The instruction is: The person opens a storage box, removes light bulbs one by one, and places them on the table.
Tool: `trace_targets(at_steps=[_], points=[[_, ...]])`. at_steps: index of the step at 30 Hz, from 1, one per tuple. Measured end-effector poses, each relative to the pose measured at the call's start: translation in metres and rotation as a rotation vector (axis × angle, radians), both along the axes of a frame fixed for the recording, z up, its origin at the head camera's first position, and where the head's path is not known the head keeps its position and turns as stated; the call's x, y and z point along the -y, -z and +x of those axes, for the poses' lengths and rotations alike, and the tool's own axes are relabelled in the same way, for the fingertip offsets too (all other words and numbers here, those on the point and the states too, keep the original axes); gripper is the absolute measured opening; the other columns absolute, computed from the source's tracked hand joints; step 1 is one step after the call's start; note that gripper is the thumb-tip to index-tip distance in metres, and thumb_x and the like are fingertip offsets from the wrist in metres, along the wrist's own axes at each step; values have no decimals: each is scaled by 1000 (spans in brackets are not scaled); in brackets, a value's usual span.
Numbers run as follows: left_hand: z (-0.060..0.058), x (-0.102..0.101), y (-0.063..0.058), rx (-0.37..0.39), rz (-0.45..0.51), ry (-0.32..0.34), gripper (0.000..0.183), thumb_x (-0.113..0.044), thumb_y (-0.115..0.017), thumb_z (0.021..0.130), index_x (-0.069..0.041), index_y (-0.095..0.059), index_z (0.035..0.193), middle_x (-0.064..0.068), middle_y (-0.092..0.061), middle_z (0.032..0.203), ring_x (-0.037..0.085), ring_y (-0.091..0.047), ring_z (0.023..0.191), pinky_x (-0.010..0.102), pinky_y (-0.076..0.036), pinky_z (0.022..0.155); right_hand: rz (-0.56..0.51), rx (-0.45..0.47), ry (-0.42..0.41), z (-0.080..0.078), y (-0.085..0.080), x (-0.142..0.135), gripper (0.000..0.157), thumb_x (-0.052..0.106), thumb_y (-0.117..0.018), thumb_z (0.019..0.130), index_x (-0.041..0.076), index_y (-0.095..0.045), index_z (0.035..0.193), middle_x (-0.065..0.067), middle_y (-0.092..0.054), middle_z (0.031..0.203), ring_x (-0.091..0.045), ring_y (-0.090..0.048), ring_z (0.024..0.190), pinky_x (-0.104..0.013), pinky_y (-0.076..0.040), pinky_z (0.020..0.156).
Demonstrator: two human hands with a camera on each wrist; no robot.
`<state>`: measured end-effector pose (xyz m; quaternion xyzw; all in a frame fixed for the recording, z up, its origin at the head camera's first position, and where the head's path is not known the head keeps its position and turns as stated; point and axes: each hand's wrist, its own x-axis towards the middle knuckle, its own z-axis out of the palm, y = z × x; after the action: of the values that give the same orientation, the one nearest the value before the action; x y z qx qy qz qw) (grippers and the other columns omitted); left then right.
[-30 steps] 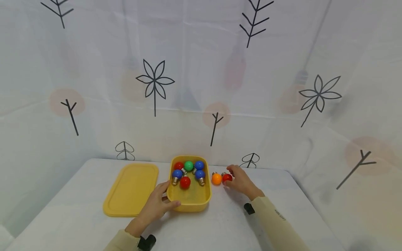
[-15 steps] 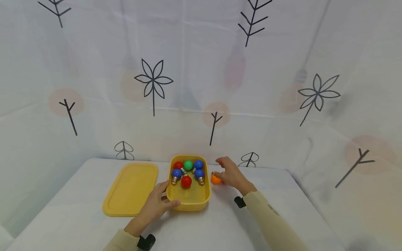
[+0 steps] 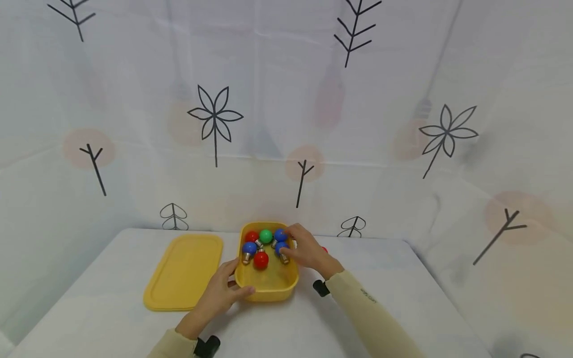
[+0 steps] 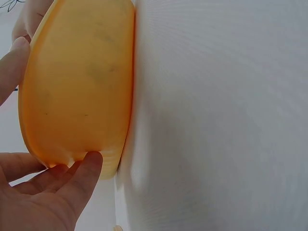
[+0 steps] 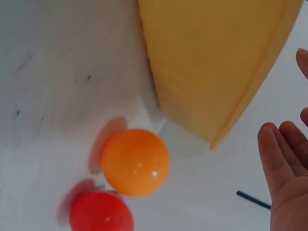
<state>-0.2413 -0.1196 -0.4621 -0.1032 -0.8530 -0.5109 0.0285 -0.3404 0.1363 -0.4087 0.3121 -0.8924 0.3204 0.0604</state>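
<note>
A yellow box (image 3: 270, 295) stands on the white table. Inside lie three blue bulbs, two red bulbs and a green bulb (image 3: 266, 236), toy light bulbs with silver screw bases. My left hand (image 3: 218, 293) grips the box at its near left corner, thumb along the front wall and fingers on the left side. My right hand (image 3: 306, 248) is over the box's right rim beside the blue bulb (image 3: 281, 248), fingers extended and nothing visible in them. In the right wrist view, an orange bulb (image 5: 135, 162) and a red bulb (image 5: 101, 211) lie right of the box.
A yellow lid (image 3: 183, 273) lies flat on the table left of the box. Behind the table hangs a white curtain (image 3: 264, 189) printed with black plant drawings. The right hand hides most of the two loose bulbs in the head view.
My right hand has moved left, from the loose red bulb past the orange one to the box's right rim. The left hand keeps its grip on the box.
</note>
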Motion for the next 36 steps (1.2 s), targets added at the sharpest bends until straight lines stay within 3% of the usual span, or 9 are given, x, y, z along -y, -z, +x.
trace_targets(at_steps=[7,17,25,36], points=[[-1,-1,-1,-12,14,-1,88,-32,-82,76,-5,-36,146,17,-41,142,30,-47,123,36,-51,94,49,10,-48,0,1,16,43,20,-72,87,8,-55,124,-14,-51,124,-30,-54,110,-40,-49,98],[0,1,0,-22,16,19,87,-30,-81,77,-4,-36,146,18,-42,141,31,-47,124,37,-50,95,197,29,-92,3,9,37,46,30,-73,85,12,-60,126,-5,-52,122,-24,-51,113,-36,-47,100],[-1,1,2,1,4,12,86,-32,-80,77,-6,-36,146,16,-41,143,31,-47,125,37,-50,95,284,82,-72,3,17,50,41,31,-72,85,24,-63,125,5,-51,123,-16,-52,113,-33,-47,100],[1,1,-1,-11,-3,10,87,-31,-81,77,-5,-36,147,16,-41,143,30,-47,124,36,-50,94,333,88,-80,5,21,58,40,27,-72,86,21,-64,125,5,-51,119,-9,-51,102,-26,-47,97]])
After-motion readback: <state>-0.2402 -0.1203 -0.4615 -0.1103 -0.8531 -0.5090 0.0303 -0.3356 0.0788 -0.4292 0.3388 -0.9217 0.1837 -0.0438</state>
